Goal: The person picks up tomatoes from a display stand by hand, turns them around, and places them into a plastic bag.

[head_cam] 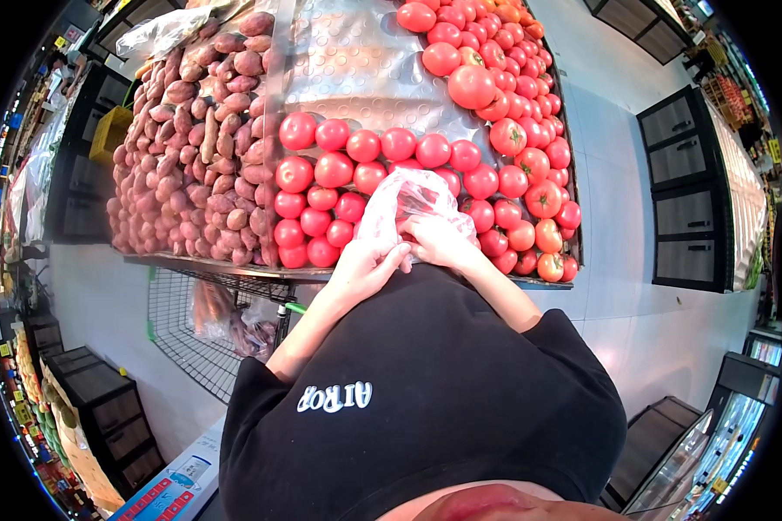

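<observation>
A thin clear plastic bag point(412, 185) is held against the front of a tomato display, its mouth loosely bunched. My left hand point(373, 260) grips the bag's near left edge, with the thumb pointing toward my other hand. On the right side, my right hand point(435, 238) has its fingers curled into the bag's rim. The two hands almost touch. Red tomatoes point(333, 169) lie in rows beyond and on both sides of the bag, and more tomatoes point(472, 86) are heaped along the right. Whether the bag contains anything cannot be made out.
Sweet potatoes point(189, 169) are piled left of a clear divider point(274, 130). Behind the near tomatoes, a dimpled liner point(365, 58) shows. A wire shopping cart point(189, 325) with bagged goods stands below left. Dark cabinets point(687, 195) stand across the aisle floor point(616, 247).
</observation>
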A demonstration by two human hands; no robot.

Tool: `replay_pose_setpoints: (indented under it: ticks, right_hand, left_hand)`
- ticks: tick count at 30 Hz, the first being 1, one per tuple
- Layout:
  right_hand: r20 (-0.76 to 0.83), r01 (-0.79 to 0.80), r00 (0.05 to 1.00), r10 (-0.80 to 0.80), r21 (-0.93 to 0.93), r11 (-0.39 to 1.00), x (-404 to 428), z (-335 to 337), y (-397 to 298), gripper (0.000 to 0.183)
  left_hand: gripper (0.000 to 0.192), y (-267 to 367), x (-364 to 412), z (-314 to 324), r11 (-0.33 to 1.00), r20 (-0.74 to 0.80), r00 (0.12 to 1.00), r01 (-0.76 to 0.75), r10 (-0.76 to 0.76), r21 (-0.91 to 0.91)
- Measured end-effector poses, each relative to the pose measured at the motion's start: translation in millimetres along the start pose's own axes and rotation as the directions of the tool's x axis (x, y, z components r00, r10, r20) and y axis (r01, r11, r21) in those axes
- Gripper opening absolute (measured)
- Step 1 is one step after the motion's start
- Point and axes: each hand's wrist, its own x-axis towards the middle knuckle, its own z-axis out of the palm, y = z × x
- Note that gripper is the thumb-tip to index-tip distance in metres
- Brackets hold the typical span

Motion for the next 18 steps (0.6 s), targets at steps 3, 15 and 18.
replay_pose_setpoints:
  ticks: [3, 15, 18]
  right_hand:
    - [0.19, -0.035, 0.981, 0.047, -0.066, 0.997, 12, -5, -5, 0.027]
    - [0.424, -0.114, 0.903, 0.074, 0.07, 0.991, 41, -26, -31, 0.029]
    - [0.359, -0.053, 0.932, 0.046, 0.008, 0.999, 41, -22, -40, 0.033]
  left_hand:
    - [0.032, -1, -1, -2, 1.0, -0.012, 1.0, -0.006, 0.006, 0.004]
    - [0.028, -26, 8, 1, 0.985, -0.383, 0.916, -0.159, 0.119, -0.072]
    - [0.018, -42, 7, 4, 0.99, -0.409, 0.908, -0.126, 0.093, -0.056]
